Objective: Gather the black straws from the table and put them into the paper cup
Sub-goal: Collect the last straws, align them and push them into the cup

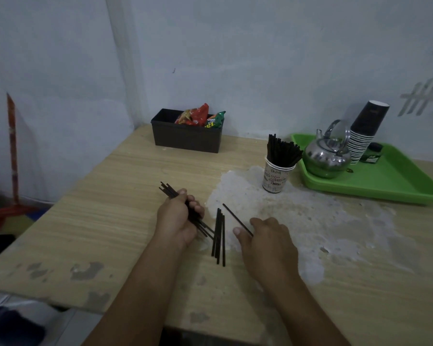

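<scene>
My left hand [178,218] is closed around a bundle of black straws [169,191] whose ends stick out above and below the fist. Several loose black straws [219,236] lie side by side on the wooden table [98,221] between my hands. My right hand [265,239] pinches a single black straw [235,218] between thumb and fingers, its far end pointing up-left. The white printed paper cup [275,177] stands upright beyond my right hand, packed with many black straws [283,149].
A green tray [385,181] at the right holds a metal kettle [326,156] and a leaning stack of dark paper cups [365,131]. A dark box [185,138] with snack packets sits against the wall. The table's left edge runs diagonally.
</scene>
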